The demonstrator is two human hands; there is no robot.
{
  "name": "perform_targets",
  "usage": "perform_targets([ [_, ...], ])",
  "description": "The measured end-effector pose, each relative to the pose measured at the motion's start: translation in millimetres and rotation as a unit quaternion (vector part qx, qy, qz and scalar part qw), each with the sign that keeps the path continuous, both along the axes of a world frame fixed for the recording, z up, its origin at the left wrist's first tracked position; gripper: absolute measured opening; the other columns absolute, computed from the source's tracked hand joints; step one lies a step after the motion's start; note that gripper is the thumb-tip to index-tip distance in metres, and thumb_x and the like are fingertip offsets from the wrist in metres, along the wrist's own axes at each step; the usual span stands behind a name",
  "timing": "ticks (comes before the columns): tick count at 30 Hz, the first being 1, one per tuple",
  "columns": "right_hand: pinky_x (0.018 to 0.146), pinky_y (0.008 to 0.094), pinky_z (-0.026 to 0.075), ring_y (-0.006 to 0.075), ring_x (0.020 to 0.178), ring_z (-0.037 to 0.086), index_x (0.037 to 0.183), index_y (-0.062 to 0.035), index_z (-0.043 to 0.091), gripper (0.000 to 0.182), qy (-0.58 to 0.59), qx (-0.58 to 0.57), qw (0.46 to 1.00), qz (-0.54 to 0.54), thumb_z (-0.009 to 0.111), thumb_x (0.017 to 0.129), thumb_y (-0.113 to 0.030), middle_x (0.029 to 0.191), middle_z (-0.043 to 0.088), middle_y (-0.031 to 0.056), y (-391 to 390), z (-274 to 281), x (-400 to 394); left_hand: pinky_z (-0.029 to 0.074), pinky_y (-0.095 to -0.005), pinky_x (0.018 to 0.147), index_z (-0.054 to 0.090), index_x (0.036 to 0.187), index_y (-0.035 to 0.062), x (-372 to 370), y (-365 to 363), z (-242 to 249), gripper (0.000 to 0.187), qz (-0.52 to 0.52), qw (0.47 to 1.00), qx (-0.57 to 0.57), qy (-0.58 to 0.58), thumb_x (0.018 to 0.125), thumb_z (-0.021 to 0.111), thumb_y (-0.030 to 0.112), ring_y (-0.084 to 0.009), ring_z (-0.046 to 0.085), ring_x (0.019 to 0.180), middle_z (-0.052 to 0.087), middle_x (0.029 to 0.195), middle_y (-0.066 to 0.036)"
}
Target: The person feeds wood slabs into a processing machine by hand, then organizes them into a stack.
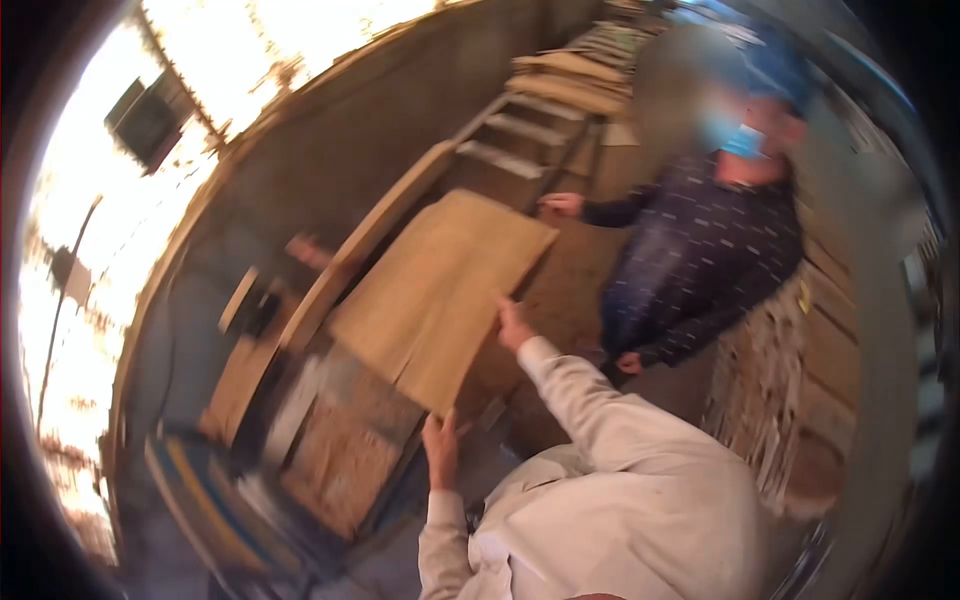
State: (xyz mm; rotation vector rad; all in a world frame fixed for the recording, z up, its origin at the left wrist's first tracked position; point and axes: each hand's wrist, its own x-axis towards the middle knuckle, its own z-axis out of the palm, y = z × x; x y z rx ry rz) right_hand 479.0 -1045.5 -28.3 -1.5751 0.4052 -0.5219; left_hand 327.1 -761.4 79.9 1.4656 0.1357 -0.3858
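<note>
A thin, light-brown wooden sheet (440, 285) lies tilted across the middle of the view, with a lengthwise line or split running to its near edge. At its near corner, my left hand (440, 450) has its fingers and thumb on the edge. Farther along the right-hand edge, my right hand (515, 322) grips the sheet, its fingertips partly hidden by blur. Under the sheet is a worktable or frame with a reddish-brown surface (345, 470).
A co-worker in a dark patterned shirt (700, 250) stands at the right, one hand near the sheet's far corner. Another person's blurred hand (310, 250) shows beyond a wooden rail (370, 240). Wooden sheets (570, 85) are stacked behind; more stacked wood (770, 400) stands at right.
</note>
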Motion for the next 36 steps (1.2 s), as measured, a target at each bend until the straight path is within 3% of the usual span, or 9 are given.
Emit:
perform_targets([
  [2, 0.108, 0.0415, 0.039, 0.0319, 0.129, 0.051, 0.137, 0.0013, 0.052, 0.054, 0.095, 0.388, 0.906, -0.141, 0.072, 0.09, -0.018, 0.138, 0.057, 0.016, -3.2, 30.0, 12.6, 0.062, -0.0373, 0.079, 0.054, 0.13, -0.0099, 2.0, -11.2, 7.6, 0.044, -0.031, 0.999, 0.014, 0.002, 0.101, 0.06, 0.023, -0.0246, 0.07, 0.095, 0.065, 0.118, -0.015],
  [6, 0.105, 0.0383, 0.041, 0.0282, 0.131, 0.05, 0.139, 0.0009, 0.048, 0.062, 0.076, 0.453, 0.881, -0.114, 0.076, 0.089, -0.022, 0.142, 0.054, 0.0112, -24.2, 16.6, 16.4, 0.062, -0.0355, 0.077, 0.052, 0.129, -0.0127, -12.1, -24.0, 14.3, 0.044, -0.057, 0.997, 0.041, 0.04, 0.1, 0.061, 0.019, -0.0279, 0.072, 0.092, 0.065, 0.112, -0.02],
  [15, 0.09, 0.0348, 0.049, 0.0193, 0.097, 0.058, 0.11, -0.0034, 0.063, 0.019, -0.111, -0.058, 0.992, 0.027, 0.052, 0.102, -0.016, 0.1, 0.064, 0.0061, -31.8, 35.0, -13.2, 0.06, -0.0347, 0.075, 0.056, 0.127, -0.0096, -177.7, 77.3, -67.8, 0.044, 0.1, 0.961, 0.045, 0.254, 0.101, 0.06, 0.026, -0.0271, 0.073, 0.091, 0.069, 0.108, -0.019],
  [17, 0.099, 0.034, 0.044, 0.019, 0.111, 0.055, 0.12, -0.0051, 0.062, 0.028, -0.12, 0.107, 0.97, 0.182, 0.054, 0.101, -0.023, 0.115, 0.061, 0.0071, -44.1, 43.5, -24.3, 0.061, -0.0342, 0.074, 0.063, 0.116, -0.0067, -225.8, 86.5, -63.5, 0.036, 0.173, 0.945, 0.048, 0.274, 0.101, 0.062, 0.026, -0.0239, 0.072, 0.092, 0.071, 0.102, -0.016],
  [18, 0.104, 0.0335, 0.042, 0.0188, 0.117, 0.053, 0.126, -0.0059, 0.061, 0.033, -0.069, 0.491, 0.801, 0.336, 0.055, 0.1, -0.027, 0.123, 0.059, 0.0076, -63.6, 53.6, -30.7, 0.06, -0.0367, 0.075, 0.064, 0.112, -0.0072, -250.7, 95.1, -72.2, 0.037, 0.19, 0.939, 0.082, 0.275, 0.099, 0.063, 0.027, -0.0267, 0.073, 0.092, 0.071, 0.101, -0.018],
  [20, 0.114, 0.0327, 0.037, 0.0184, 0.13, 0.049, 0.136, -0.0075, 0.06, 0.045, 0.136, 0.71, 0.466, 0.511, 0.058, 0.1, -0.034, 0.138, 0.056, 0.0085, -71.4, 72.6, -22.6, 0.059, -0.0425, 0.081, 0.067, 0.107, -0.0082, -296.8, 116.5, -102.4, 0.042, 0.17, 0.92, 0.261, 0.239, 0.095, 0.064, 0.031, -0.0341, 0.072, 0.096, 0.072, 0.102, -0.023],
  [22, 0.116, 0.0329, 0.03, 0.019, 0.133, 0.043, 0.142, -0.0122, 0.053, 0.057, 0.281, 0.721, 0.392, 0.498, 0.056, 0.098, -0.047, 0.138, 0.053, 0.0055, 11.1, 72.0, -14.3, 0.056, -0.0469, 0.087, 0.07, 0.105, -0.0078, -344.0, 123.5, -121.2, 0.046, 0.144, 0.867, 0.402, 0.257, 0.091, 0.064, 0.036, -0.0407, 0.069, 0.1, 0.071, 0.105, -0.027],
  [28, 0.106, 0.0454, 0.033, 0.0248, 0.122, 0.044, 0.15, -0.0223, 0.041, 0.072, 0.382, 0.424, 0.42, 0.706, 0.051, 0.091, -0.063, 0.137, 0.05, 0.0027, 111.5, 21.7, 3.0, 0.053, -0.0492, 0.089, 0.074, 0.1, -0.0029, -463.7, 87.2, -161.4, 0.046, 0.275, 0.826, 0.356, 0.34, 0.089, 0.064, 0.041, -0.0429, 0.068, 0.102, 0.071, 0.106, -0.027],
  [36, 0.086, 0.0501, 0.045, 0.0286, 0.101, 0.058, 0.126, -0.0232, 0.055, 0.046, 0.158, -0.139, 0.893, 0.398, 0.051, 0.095, -0.057, 0.115, 0.064, 0.0063, 173.6, 24.5, -53.8, 0.053, -0.0337, 0.055, 0.073, 0.086, -0.001, -681.7, -14.5, -218.1, 0.037, 0.759, 0.603, 0.054, 0.239, 0.092, 0.062, 0.034, -0.0181, 0.068, 0.057, 0.071, 0.071, -0.012],
])
